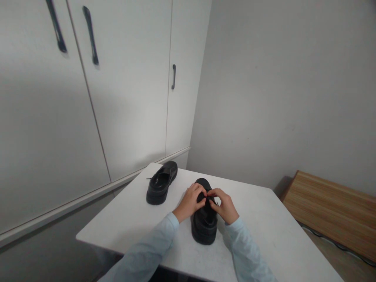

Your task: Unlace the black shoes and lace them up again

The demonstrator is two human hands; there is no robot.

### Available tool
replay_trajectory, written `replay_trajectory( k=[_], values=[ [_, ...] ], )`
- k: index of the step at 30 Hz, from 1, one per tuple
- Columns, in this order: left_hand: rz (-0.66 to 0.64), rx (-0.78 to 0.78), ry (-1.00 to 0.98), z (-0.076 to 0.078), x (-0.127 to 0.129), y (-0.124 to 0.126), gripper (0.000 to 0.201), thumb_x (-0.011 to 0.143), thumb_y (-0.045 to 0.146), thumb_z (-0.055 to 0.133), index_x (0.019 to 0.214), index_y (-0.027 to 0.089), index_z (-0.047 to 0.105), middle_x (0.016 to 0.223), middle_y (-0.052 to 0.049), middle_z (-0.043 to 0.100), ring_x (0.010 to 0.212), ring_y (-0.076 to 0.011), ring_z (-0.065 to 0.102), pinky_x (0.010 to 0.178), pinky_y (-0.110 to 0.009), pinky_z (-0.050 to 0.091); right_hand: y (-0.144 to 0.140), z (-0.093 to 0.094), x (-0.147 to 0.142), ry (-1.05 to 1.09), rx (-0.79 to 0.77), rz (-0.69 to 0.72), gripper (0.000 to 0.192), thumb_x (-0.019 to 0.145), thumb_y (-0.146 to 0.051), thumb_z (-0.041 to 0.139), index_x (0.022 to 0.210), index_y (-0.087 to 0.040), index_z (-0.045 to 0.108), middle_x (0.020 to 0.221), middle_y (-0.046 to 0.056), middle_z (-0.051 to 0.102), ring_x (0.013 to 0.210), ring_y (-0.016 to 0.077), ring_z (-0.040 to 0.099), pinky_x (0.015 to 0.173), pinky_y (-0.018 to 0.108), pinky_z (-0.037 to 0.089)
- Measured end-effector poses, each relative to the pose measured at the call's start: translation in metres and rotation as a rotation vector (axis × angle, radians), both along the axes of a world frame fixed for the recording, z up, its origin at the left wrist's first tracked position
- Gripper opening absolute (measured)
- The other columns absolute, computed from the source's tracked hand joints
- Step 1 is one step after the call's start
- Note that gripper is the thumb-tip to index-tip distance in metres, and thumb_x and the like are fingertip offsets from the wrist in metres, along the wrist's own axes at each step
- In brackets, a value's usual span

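Two black shoes rest on a white table. My left hand (194, 199) and my right hand (223, 204) meet over the front opening of the nearer shoe (205, 231). The fingertips of each are closed in a pinch, almost touching one another, on a thin dark lace or strap; the fingers partly hide it, so its exact kind is unclear. This shoe stands upright, toe pointing away from me. Farther left, the second shoe (157, 194) stands upright, untouched, with a thin dark end (149, 178) sticking out from its left side.
The white table (249, 231) has its far edge near a grey wall (279, 86). White cupboard doors (129, 94) with dark handles rise at the left. A wood-grained board (335, 207) lies beyond the table's right edge, with a cable (337, 244) along it.
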State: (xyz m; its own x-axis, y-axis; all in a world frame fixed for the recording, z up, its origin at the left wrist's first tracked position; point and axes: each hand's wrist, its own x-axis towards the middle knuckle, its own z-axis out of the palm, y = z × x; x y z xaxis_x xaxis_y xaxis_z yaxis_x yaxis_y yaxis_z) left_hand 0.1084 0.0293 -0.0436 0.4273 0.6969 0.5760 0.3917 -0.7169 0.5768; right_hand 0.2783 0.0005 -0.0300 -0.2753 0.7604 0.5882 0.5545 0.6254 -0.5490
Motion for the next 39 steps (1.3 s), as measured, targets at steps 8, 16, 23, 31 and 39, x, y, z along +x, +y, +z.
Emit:
replay_trajectory(
  k=[8,16,23,31,39],
  values=[
    [0.000,0.002,0.003,-0.0012,0.0020,0.0005,0.015,0.073,0.012,0.053,0.085,0.021,0.056,0.093,-0.004,0.055,0.095,-0.0221,0.048,0.082,-0.035,0.039,-0.0001,-0.0029,-0.0039,-0.063,0.051,-0.023,0.014,0.074,-0.009,0.050,0.080,-0.021,0.054,0.082,0.003,0.057,0.083,0.0200,0.054,0.075,0.033,0.046],
    [-0.009,0.003,-0.013,-0.0025,0.0007,0.0007,0.015,0.073,0.013,0.054,0.086,0.021,0.055,0.094,-0.003,0.052,0.096,-0.0207,0.048,0.083,-0.033,0.039,-0.0011,-0.0033,-0.0043,0.082,-0.031,-0.022,0.002,0.080,-0.019,0.054,0.079,-0.020,0.053,0.081,0.003,0.058,0.079,0.0184,0.056,0.075,0.033,0.047],
    [-0.020,0.001,-0.027,-0.0038,-0.0007,0.0010,0.015,0.074,0.013,0.054,0.087,0.020,0.055,0.095,-0.004,0.050,0.096,-0.0199,0.048,0.083,-0.033,0.040,0.0044,-0.0079,-0.0009,0.315,-0.145,0.029,0.007,0.077,-0.026,0.060,0.077,-0.019,0.059,0.077,0.003,0.063,0.077,0.0181,0.060,0.077,0.035,0.051],
    [-0.021,0.008,-0.020,-0.0060,-0.0003,0.0027,0.013,0.075,0.014,0.055,0.087,0.020,0.054,0.096,-0.004,0.050,0.097,-0.0200,0.048,0.085,-0.033,0.039,0.0016,-0.0028,-0.0010,0.168,-0.074,-0.051,0.014,0.079,-0.023,0.055,0.084,-0.020,0.068,0.080,0.006,0.065,0.077,0.0200,0.061,0.074,0.035,0.050],
    [-0.029,-0.010,-0.042,-0.0047,-0.0009,0.0014,0.012,0.076,0.016,0.056,0.087,0.020,0.055,0.096,-0.004,0.049,0.097,-0.0199,0.048,0.085,-0.032,0.039,0.0033,-0.0043,-0.0028,0.551,-0.266,0.117,0.011,0.079,-0.032,0.060,0.080,-0.021,0.058,0.081,0.004,0.065,0.083,0.0194,0.061,0.080,0.034,0.046]
  ],
)
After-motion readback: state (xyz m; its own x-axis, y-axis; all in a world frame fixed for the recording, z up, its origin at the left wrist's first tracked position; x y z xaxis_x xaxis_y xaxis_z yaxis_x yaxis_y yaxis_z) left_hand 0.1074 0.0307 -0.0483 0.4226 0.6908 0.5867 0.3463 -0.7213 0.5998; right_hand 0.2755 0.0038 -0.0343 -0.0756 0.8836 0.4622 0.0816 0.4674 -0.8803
